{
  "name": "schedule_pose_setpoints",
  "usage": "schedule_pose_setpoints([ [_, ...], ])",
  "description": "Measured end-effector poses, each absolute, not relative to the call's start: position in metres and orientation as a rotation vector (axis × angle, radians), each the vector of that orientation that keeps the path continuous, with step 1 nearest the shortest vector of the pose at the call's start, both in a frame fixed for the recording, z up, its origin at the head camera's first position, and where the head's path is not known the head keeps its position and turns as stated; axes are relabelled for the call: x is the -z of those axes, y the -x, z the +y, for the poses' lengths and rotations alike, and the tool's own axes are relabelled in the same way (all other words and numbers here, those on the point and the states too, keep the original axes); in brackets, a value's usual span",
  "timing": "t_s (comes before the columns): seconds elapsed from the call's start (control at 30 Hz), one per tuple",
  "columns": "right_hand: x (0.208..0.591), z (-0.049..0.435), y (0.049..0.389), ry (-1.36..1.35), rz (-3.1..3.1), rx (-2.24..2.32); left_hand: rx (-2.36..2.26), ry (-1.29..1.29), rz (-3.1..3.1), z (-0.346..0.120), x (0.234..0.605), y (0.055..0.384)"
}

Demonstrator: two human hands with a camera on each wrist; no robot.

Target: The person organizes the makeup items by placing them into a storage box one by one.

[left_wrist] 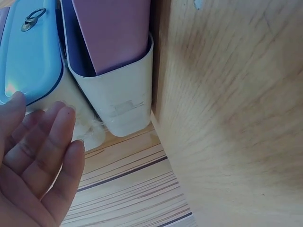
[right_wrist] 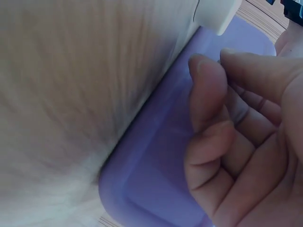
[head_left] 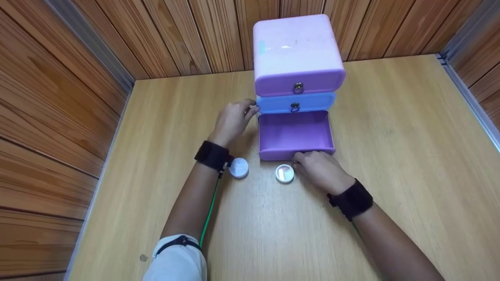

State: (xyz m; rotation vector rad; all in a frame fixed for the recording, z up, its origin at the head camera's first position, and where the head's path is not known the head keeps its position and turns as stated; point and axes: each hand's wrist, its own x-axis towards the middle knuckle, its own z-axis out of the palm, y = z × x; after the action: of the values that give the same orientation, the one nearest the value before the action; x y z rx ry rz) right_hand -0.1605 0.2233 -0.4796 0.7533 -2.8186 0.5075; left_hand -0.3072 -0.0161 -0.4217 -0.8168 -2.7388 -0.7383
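Observation:
A small three-tier drawer cabinet (head_left: 299,47) stands with its open purple bottom drawer (head_left: 295,130) pulled forward; I see nothing inside. My right hand (head_left: 320,169) is at this drawer's front, thumb and index finger pinched at its ring pull, which the fingers mostly hide. In the right wrist view, the other fingers of the right hand (right_wrist: 236,142) curl before the purple drawer front (right_wrist: 156,165). My left hand (head_left: 233,119) rests at the left edge of the blue middle drawer (head_left: 312,102). In the left wrist view, its fingers (left_wrist: 47,142) are loosely bent beside the cabinet and hold nothing.
Two small round containers lie on the table (head_left: 164,175) before the drawer: a white-topped one (head_left: 238,168) by my left wrist and a shiny-topped one (head_left: 284,173) next to my right hand. Wood-plank walls (head_left: 164,35) enclose the table at the back and sides.

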Motion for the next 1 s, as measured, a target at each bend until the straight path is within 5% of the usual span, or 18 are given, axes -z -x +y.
schedule_pose_setpoints([
  [0.53, 0.421, 0.288, 0.182, -0.515, -2.508, -0.869, 0.733, 0.805, -2.784, -0.006, 0.411, 0.292],
  [1.0, 0.432, 0.326, 0.214, -0.096, -2.413, -0.962, 0.624, 0.908, -2.835, 0.007, 0.412, 0.291],
])
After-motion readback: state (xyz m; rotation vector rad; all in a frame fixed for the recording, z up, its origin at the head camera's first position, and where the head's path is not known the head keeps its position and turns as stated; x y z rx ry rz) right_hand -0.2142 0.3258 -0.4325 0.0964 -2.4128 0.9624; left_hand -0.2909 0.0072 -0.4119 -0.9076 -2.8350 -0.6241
